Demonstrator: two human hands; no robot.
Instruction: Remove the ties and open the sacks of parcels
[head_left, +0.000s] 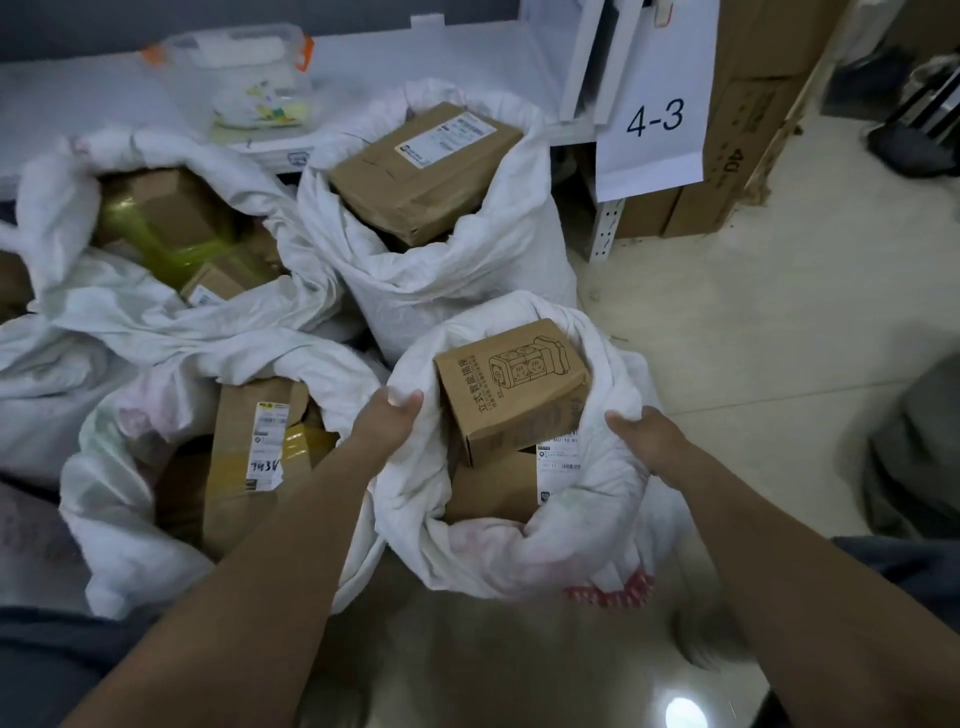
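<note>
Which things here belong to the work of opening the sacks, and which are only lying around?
Part of the job: nearest sack, its rim held by left hand and right hand; printed box inside it; other open sacks of parcels.
Just lying about: clear plastic tub; 4-3 sign; stacked cartons.

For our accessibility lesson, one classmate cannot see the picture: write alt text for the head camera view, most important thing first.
A person's left grip and right grip hold open the rim of the nearest white sack, showing a printed cardboard box on top of other parcels. Three more open sacks of parcels stand behind and to its left.
</note>
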